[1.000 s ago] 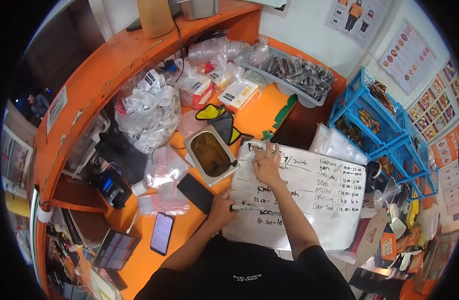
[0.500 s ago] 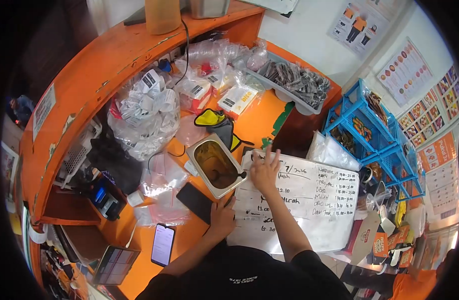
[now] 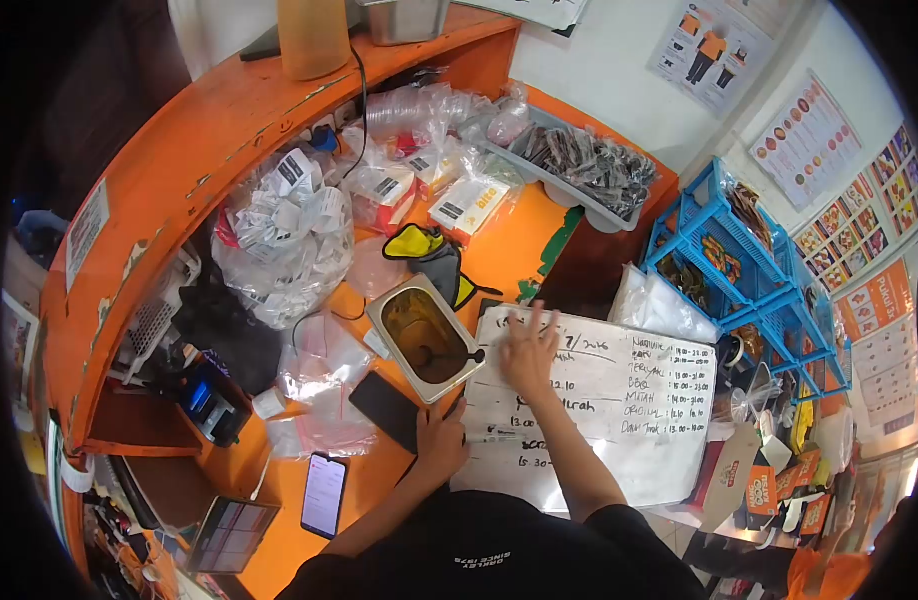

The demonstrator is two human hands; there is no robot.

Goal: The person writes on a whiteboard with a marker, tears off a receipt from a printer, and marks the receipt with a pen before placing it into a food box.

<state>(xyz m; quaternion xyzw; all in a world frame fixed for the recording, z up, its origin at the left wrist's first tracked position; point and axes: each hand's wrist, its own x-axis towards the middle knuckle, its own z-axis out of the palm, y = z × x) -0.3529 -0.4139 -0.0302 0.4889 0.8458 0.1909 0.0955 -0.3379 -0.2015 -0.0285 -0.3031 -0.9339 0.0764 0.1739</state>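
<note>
A whiteboard with dark handwriting lies flat in front of me. My right hand is over its upper left part, fingers spread and a little blurred, covering some writing. My left hand is at the board's left edge, beside a dark phone-like slab. Its fingers look extended and slightly apart; their tips are partly hard to make out. Just above that hand stands a metal container with brown residue inside and a dark-handled utensil resting in it.
A lit phone and a tablet lie to the left. Behind are a plastic bag of crumpled paper, a yellow-black cloth item and a grey tray of wrapped black items. Blue baskets stand right. A person's orange sleeve shows lower right.
My right hand has shifted slightly down over the whiteboard, fingers still spread. My left hand stays at the board's left edge. The whole view has shifted a little.
</note>
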